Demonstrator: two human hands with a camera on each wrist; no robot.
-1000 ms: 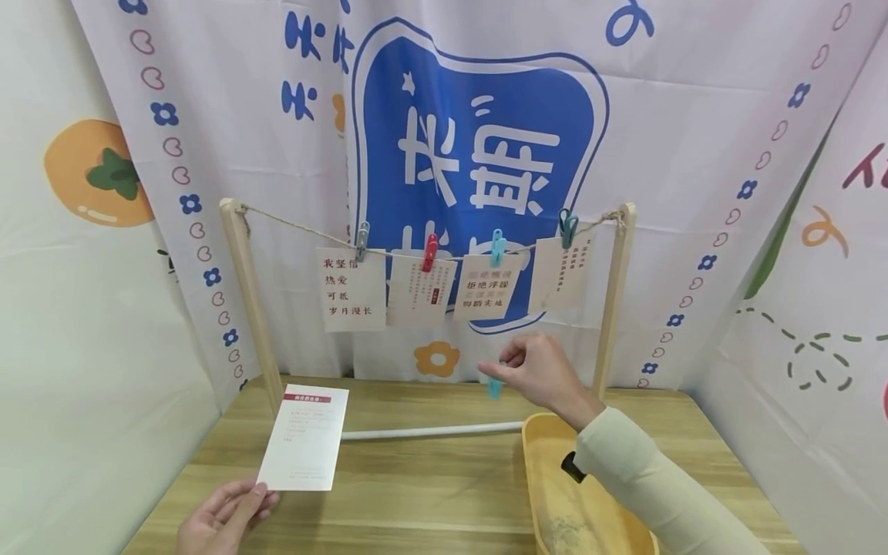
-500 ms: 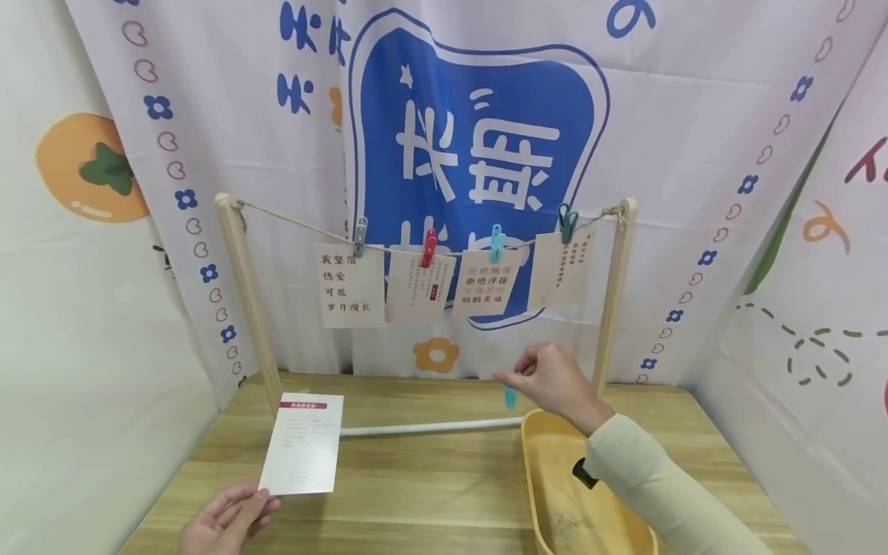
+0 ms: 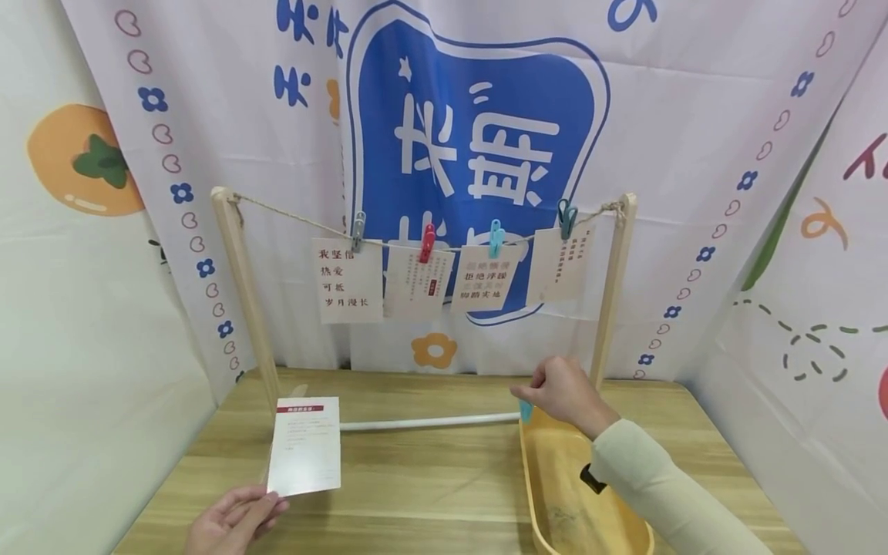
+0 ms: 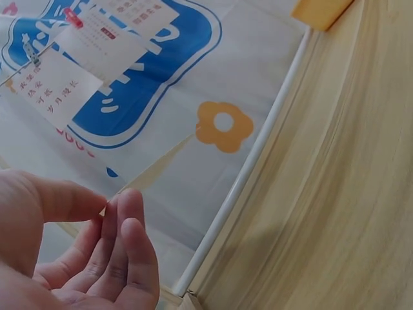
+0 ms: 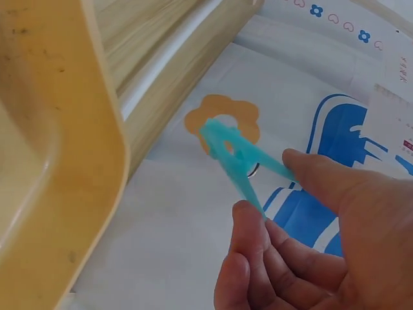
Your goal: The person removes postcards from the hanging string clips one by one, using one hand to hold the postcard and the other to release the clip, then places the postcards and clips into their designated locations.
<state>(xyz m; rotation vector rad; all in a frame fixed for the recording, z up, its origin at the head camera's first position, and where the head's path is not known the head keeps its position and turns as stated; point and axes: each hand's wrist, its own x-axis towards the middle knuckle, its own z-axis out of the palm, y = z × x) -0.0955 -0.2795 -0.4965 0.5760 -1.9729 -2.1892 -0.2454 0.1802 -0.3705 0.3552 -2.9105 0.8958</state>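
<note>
My left hand [image 3: 236,520] pinches a white card [image 3: 305,447] by its lower left corner, low over the left side of the table. In the left wrist view the card [image 4: 158,161] shows nearly edge-on between thumb and fingers. My right hand [image 3: 565,393] pinches the handles of a light blue clothespin [image 5: 232,152] between thumb and fingers, its nose pointing away from the hand. In the head view this hand is over the far end of a yellow bin [image 3: 529,493]. Above, several printed cards hang from a twine [image 3: 291,216], each under a clothespin, including a red one [image 3: 428,243].
Two wooden posts, left [image 3: 243,277] and right [image 3: 613,293], carry the twine. A white rod [image 3: 430,422] runs low between them over the wood-grain table [image 3: 416,493]. Behind hangs a printed cloth [image 3: 659,154].
My right hand has moved right and slightly down with the blue clothespin, to the bin's far end. The left hand's card has turned a little more upright and shifted slightly.
</note>
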